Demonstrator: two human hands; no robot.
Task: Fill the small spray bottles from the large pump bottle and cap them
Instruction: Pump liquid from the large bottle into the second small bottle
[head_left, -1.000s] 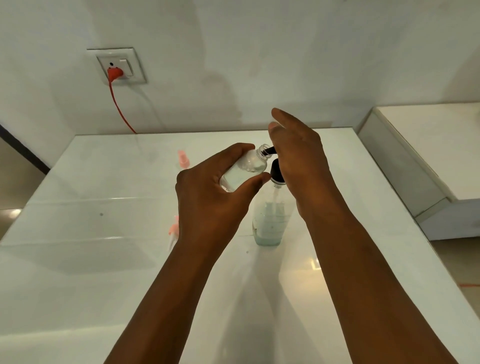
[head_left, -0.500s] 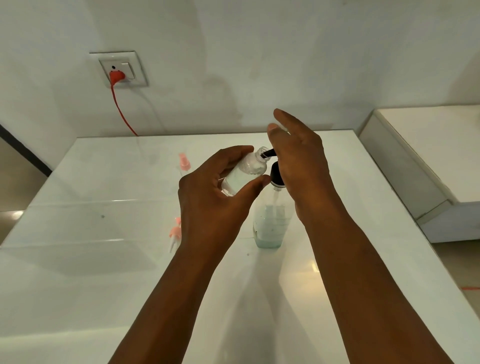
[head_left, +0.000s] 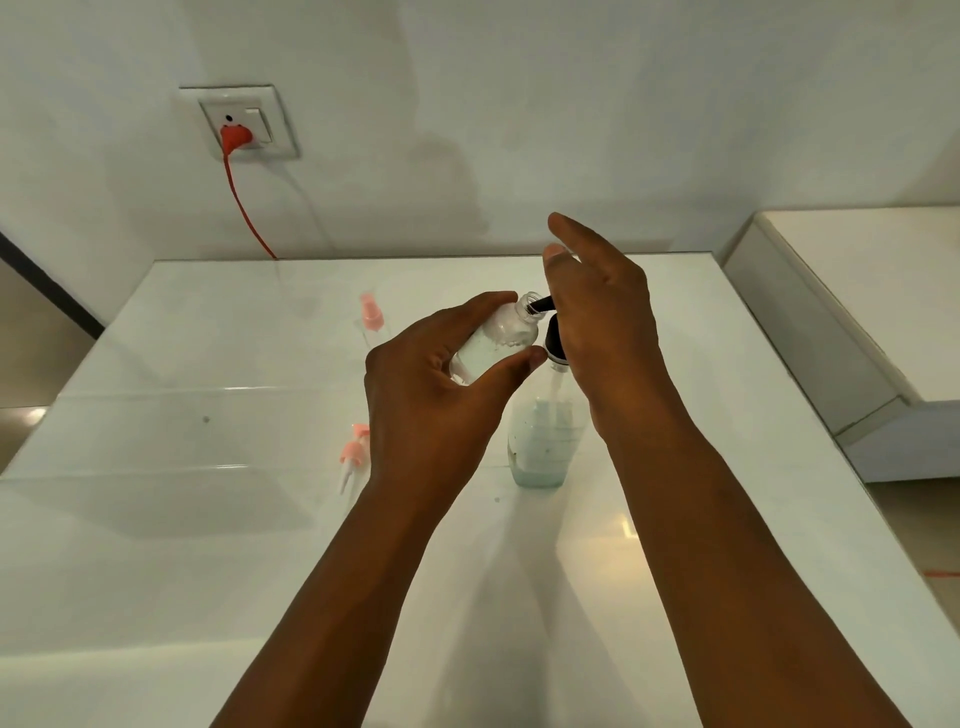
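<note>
My left hand (head_left: 431, 395) grips a small clear spray bottle (head_left: 498, 340), tilted, with its open neck against the black nozzle (head_left: 540, 304) of the large pump bottle. The large clear pump bottle (head_left: 543, 436) stands on the white table (head_left: 208, 519) and holds a low level of pale liquid. My right hand (head_left: 602, 322) rests with straight fingers on the black pump head, which it mostly hides. A pink spray cap (head_left: 353, 452) with its dip tube lies on the table left of my left wrist. Another pink-capped small bottle (head_left: 371, 317) stands farther back.
The table meets a white wall at the back, where a red plug and cable (head_left: 236, 137) hang from a socket. A lower white counter (head_left: 857, 312) stands to the right, past the table's right edge.
Both hands and the two bottles hold the same pose; my right hand's fingers have lifted slightly. The view has shifted a little.
</note>
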